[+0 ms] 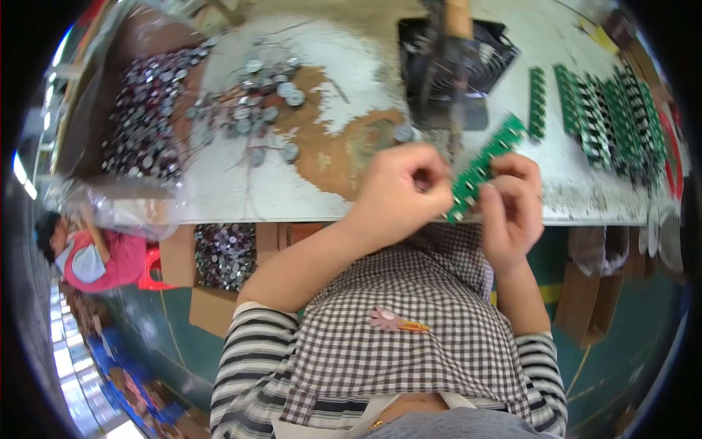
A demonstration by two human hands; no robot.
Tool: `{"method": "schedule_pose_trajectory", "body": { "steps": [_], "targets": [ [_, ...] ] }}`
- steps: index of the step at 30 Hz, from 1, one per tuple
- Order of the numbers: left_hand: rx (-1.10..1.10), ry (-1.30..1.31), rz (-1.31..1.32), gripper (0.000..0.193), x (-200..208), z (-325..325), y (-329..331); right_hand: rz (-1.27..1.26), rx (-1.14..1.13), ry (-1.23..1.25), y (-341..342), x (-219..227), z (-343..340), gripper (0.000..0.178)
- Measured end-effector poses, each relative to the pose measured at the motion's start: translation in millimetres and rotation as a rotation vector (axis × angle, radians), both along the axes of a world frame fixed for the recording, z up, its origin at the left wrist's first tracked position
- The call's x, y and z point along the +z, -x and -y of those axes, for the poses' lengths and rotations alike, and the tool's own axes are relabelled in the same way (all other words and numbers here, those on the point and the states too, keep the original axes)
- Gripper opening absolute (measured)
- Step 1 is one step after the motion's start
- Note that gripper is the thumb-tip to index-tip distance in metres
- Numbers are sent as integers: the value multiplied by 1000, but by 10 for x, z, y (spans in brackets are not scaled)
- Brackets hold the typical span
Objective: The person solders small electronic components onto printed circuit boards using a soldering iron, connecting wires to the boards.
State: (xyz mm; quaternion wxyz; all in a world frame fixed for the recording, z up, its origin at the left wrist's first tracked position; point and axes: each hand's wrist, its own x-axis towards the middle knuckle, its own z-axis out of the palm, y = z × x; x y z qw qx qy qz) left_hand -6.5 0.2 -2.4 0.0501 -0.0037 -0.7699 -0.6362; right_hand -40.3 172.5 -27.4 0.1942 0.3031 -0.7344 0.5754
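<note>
My right hand [515,208] grips a green strip of circuit board [486,164] between thumb and fingers, and the strip slants up to the right over the table's front edge. Close to its lower end is my left hand [409,186], fingers curled into a pinch. What they hold is hidden. A small round silver part [403,132] shows just beyond the left knuckles; I cannot tell whether the hand touches it. Above the board, a blurred upright metal rod with a wooden handle [458,18], like a soldering iron, points down.
A black fan [475,62] stands behind the rod. Loose silver parts with thin wires [252,99] lie left, beside a box heaped with more [150,110]. Several green board strips [614,121] are lined up right. Cardboard boxes [212,307] stand below; another person [106,252] sits far left.
</note>
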Motion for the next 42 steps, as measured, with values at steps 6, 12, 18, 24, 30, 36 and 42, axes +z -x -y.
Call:
{"method": "schedule_pose_trajectory", "body": {
  "steps": [6, 12, 18, 24, 30, 36, 42],
  "targets": [
    [-21, 198, -135, 25, 177, 327, -12, 234, 162, 255, 15, -38, -50, 5],
    [678, 795, -610, 15, 518, 1507, 420, 296, 194, 241, 30, -100, -13, 5],
    [583, 1424, 158, 37, 333, 2066, 1108, 324, 152, 244, 46, -107, 36, 4],
    [738, 1033, 332, 31, -134, 2338, 1546, 338, 183, 260, 66, -105, 53, 5],
    [694, 271, -44, 26, 156, 2142, 1173, 335, 192, 254, 68, -144, 29, 5],
    [535, 266, -361, 19, 527, 1517, 485, 296, 203, 208, 21, -118, 9, 3],
    [125, -514, 303, 11, 250, 556, -327, 93, 134, 75, 40, -100, 61, 5]
  ]
}}
